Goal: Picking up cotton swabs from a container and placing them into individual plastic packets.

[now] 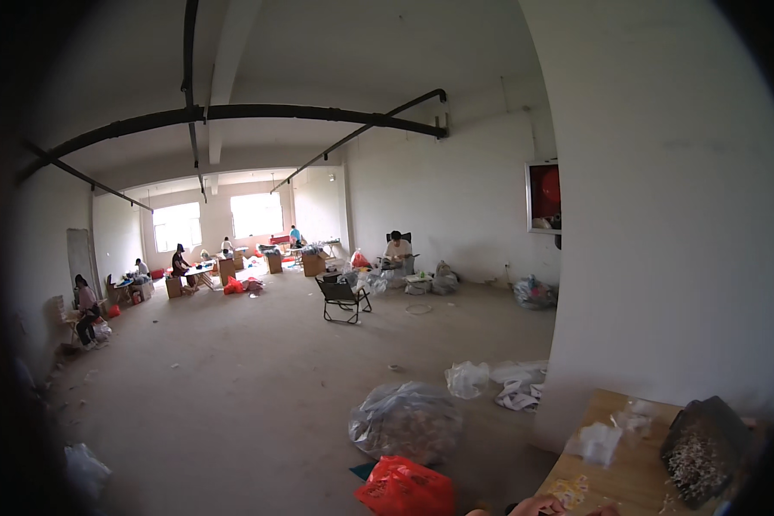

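Observation:
At the bottom edge, my left hand (537,506) shows only in part, over the near left side of a wooden table (600,420). Just a sliver of my right hand (606,510) appears beside it; the frame cuts off most fingers, so any held thing is hidden. Small yellowish pieces (569,490) lie on the wood close to my left hand. Farther up the tabletop are crumpled clear plastic bags (599,443). A dark grey bin (715,421) leans at the right, with many small pale pieces (698,464) heaped in its mouth.
Left of the table, a red plastic bag (406,488) and a big filled clear bag (407,421) sit on the floor. A white wall (662,215) rises behind the table. Beyond stands a folding chair (344,298); a seated person (397,249) and several others work farther off.

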`<state>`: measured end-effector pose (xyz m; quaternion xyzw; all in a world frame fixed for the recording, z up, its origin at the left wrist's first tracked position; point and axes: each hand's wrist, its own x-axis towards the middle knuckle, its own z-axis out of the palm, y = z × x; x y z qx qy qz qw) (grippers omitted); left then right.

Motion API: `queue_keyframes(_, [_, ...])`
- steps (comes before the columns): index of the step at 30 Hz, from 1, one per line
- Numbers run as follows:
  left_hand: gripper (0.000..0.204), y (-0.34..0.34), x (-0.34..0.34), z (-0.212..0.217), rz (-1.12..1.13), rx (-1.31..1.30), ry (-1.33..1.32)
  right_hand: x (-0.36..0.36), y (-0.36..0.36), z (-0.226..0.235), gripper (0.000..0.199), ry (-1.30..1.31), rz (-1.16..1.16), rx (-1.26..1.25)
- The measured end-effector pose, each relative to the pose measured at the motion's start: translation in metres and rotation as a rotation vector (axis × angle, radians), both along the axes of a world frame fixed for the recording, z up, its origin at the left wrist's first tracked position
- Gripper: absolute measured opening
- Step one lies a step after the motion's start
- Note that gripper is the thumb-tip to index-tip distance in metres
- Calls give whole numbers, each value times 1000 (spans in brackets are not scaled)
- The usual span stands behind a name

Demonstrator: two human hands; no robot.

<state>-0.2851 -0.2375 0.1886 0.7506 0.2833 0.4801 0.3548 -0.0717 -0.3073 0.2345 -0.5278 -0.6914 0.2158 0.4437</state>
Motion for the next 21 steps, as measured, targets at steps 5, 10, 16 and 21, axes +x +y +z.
queue_keyframes(5, [17, 2, -3, -5, 23, 54, -70, 4, 6, -14, 21, -75, -52, -36])
queue_keyframes(10, [11, -7, -11, 1, -84, -40, -142, 7, 23, -46, 13, 15, -8, -67])
queue_keyframes(16, [11, -13, -16, 1, -85, -36, -148, -3, 19, -38, 11, 30, -55, -55])
queue_keyframes(21, [15, -14, -20, -4, -36, -161, 16, -1, 17, -47, 11, 122, -27, -133])
